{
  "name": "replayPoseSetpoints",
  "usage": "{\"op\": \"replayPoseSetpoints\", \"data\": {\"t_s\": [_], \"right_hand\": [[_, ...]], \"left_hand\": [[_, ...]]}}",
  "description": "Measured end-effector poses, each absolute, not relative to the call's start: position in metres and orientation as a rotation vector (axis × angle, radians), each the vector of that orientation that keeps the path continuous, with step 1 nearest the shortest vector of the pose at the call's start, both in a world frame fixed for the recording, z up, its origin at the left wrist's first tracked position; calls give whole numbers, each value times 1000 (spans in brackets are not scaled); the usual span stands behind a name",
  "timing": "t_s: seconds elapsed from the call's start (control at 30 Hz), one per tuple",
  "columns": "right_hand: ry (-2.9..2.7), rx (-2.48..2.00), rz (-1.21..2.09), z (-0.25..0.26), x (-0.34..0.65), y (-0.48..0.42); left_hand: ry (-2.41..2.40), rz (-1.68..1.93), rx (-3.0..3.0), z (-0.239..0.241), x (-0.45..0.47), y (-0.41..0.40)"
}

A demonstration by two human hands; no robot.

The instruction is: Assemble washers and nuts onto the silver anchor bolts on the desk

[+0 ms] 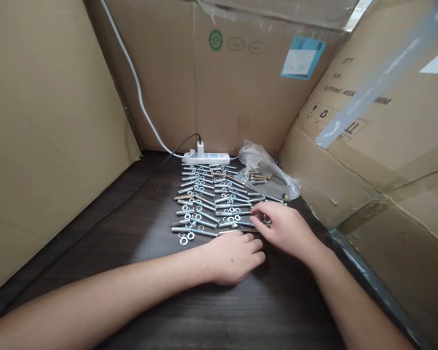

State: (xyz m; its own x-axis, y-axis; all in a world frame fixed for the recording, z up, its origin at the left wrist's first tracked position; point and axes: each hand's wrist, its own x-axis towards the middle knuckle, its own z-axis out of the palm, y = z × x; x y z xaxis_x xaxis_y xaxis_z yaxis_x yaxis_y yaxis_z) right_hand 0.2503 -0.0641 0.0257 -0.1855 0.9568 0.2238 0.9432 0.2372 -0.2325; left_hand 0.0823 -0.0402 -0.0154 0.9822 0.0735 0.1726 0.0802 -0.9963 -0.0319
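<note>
Several silver bolts (204, 204) with washers lie in two rows on the dark wooden table (138, 233). My left hand (237, 256) rests on the table just in front of the rows, its fingers curled under, touching the nearest bolt. My right hand (282, 227) lies at the right end of the rows with its fingertips pinched together on a small metal piece among the bolts; what it grips is hidden by the fingers. A few loose washers (186, 238) sit at the front left of the rows.
A clear plastic bag (266, 170) with more hardware lies behind the right row. A white power strip (206, 158) with a plugged charger and white cable sits at the back. Cardboard walls (51, 126) enclose the table on three sides.
</note>
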Motion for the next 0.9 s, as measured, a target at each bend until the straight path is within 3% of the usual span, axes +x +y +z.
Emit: {"op": "replayPoseSetpoints", "data": {"t_s": [0.23, 0.5, 0.9], "right_hand": [[-2147, -1667, 131, 27, 247, -64], [-2080, -1659, 175, 19, 257, -60], [-2085, -1654, 271, 16, 256, -57]], "left_hand": [[-135, -341, -3021, -7, 78, -33], [-41, -396, -3137, -11, 69, -104], [-584, -280, -3049, -16, 70, -97]]}}
